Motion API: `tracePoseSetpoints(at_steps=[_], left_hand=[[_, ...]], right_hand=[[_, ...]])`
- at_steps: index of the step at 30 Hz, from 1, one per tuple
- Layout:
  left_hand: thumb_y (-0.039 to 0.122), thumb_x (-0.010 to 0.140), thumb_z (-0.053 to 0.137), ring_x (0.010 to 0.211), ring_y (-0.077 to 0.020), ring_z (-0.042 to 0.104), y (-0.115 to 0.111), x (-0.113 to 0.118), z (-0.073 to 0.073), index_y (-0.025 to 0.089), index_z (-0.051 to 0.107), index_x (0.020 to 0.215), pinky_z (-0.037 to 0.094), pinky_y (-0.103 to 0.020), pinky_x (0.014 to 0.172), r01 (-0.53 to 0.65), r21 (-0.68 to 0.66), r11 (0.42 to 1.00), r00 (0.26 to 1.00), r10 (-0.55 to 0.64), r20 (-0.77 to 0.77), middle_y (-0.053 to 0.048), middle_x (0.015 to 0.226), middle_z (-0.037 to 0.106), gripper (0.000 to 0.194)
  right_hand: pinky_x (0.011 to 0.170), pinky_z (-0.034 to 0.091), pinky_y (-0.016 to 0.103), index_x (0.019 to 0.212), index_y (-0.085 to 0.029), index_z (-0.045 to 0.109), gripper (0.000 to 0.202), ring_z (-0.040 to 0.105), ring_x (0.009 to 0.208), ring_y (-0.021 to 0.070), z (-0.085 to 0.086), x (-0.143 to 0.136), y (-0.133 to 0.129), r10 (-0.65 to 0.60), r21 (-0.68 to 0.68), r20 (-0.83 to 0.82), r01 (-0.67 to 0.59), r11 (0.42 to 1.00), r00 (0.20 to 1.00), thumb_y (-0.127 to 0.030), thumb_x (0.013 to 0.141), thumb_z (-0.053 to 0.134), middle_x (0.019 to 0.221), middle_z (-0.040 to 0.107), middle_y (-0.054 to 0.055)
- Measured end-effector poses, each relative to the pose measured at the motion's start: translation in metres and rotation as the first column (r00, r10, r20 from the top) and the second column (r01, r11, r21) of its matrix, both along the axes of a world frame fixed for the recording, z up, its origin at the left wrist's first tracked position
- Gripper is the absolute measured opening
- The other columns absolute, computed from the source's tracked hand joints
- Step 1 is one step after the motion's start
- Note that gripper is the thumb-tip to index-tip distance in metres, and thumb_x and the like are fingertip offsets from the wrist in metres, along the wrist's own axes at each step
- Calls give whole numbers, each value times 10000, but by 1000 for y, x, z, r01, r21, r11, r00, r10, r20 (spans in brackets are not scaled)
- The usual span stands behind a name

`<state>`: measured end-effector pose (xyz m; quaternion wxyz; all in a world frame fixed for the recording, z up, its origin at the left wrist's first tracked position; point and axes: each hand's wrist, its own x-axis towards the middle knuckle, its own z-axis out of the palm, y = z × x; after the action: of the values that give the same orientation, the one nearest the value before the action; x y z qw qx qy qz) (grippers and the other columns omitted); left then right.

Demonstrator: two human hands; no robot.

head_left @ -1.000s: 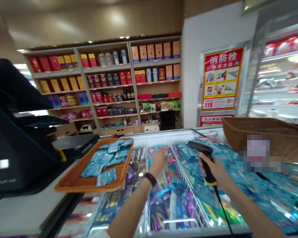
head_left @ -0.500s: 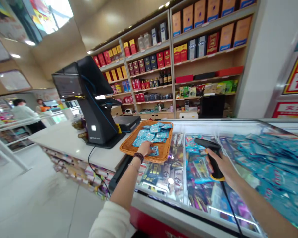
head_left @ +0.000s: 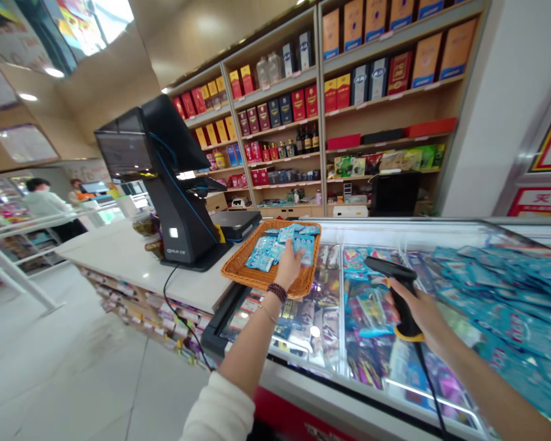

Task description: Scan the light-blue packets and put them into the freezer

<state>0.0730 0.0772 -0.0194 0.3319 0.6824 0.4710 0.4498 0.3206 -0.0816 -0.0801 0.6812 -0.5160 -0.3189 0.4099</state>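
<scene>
An orange wicker basket (head_left: 243, 269) rests at the corner of the glass-topped display case, with blue packets (head_left: 261, 252) inside. Over its right part, my left hand (head_left: 290, 264) holds a blue packet (head_left: 307, 248) between thumb and fingers, above the others. My right hand (head_left: 408, 304) is wrapped round the grip of a black and yellow barcode scanner (head_left: 391, 269), held over the glass, its cable hanging down.
A black checkout terminal (head_left: 179, 202) stands on the white counter (head_left: 114, 260), left of the basket. Many blue packets (head_left: 509, 306) lie on the right. Shelves of boxes (head_left: 303, 141) line the back. A person (head_left: 46, 202) is far left.
My left hand has moved up and right within the basket, and the packet that lay near its front is now lifted in my fingers. The scanner has shifted slightly right in view.
</scene>
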Motion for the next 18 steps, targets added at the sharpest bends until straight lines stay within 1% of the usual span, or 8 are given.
tracePoseSetpoints(at_steps=[1, 3, 5, 6, 9, 12, 15, 18], left_hand=[[186, 936, 593, 995, -228, 701, -3, 13, -4, 209, 478, 1387, 608, -408, 885, 106, -36, 994, 981, -99, 169, -134, 1235, 683, 465], [140, 882, 638, 1004, -201, 694, -9, 40, -15, 237, 483, 1363, 632, -393, 867, 298, -63, 953, 873, -245, 421, -108, 1291, 656, 515], [117, 828, 690, 1007, -189, 694, -15, 64, -29, 243, 513, 1307, 640, -389, 872, 407, -69, 911, 783, -309, 540, -86, 1276, 663, 527], [113, 810, 707, 993, -185, 697, -17, 74, -37, 240, 528, 1278, 643, -390, 868, 431, -78, 899, 760, -316, 568, -78, 1252, 673, 517], [113, 795, 720, 910, -169, 702, -22, 96, -60, 215, 565, 1191, 650, -394, 827, 422, -131, 897, 755, -267, 599, -69, 1152, 699, 437], [117, 796, 721, 875, -162, 705, -21, 103, -79, 192, 603, 1115, 642, -392, 834, 366, -164, 916, 770, -199, 606, -63, 1066, 714, 349], [147, 798, 731, 863, -164, 716, -20, 101, -89, 182, 636, 1082, 633, -383, 853, 316, -164, 934, 786, -161, 597, -62, 1015, 731, 302], [196, 822, 720, 821, -160, 722, -21, 98, -91, 182, 658, 1091, 630, -357, 831, 307, -160, 938, 785, -155, 600, -58, 977, 744, 276]], right_hand=[[327, 346, 264, 820, -228, 673, 444, 468, 357, 118, 0, 0, 0, 3, -2, -6, -3, 1000, 1000, -594, 658, 866, 541, 576, -34], [332, 348, 260, 816, -233, 671, 447, 467, 358, 114, 1, 1, -1, 12, -8, -14, -12, 1000, 1000, -604, 661, 865, 542, 579, -35], [334, 353, 259, 814, -233, 666, 452, 468, 357, 113, 3, 0, -3, 16, -13, -13, -16, 1000, 1000, -608, 660, 866, 538, 578, -40], [336, 359, 258, 819, -231, 664, 456, 471, 358, 114, 5, 0, -4, 18, -14, -9, -18, 1000, 1000, -606, 658, 867, 538, 579, -42], [334, 363, 254, 832, -221, 666, 474, 473, 356, 111, 9, -2, -6, 12, -17, 15, -12, 1000, 1000, -608, 644, 866, 533, 577, -46], [320, 344, 255, 812, -214, 670, 493, 465, 339, 111, 11, -2, -6, 13, -22, 60, -12, 1000, 998, -627, 626, 863, 517, 568, -47], [316, 326, 245, 733, -207, 639, 518, 459, 320, 100, 8, 1, -5, 52, -30, 110, -49, 998, 993, -658, 614, 864, 504, 566, -47], [323, 316, 233, 669, -197, 609, 541, 464, 315, 90, 5, 4, -5, 89, -61, 167, -80, 995, 982, -680, 634, 849, 495, 566, -43]])
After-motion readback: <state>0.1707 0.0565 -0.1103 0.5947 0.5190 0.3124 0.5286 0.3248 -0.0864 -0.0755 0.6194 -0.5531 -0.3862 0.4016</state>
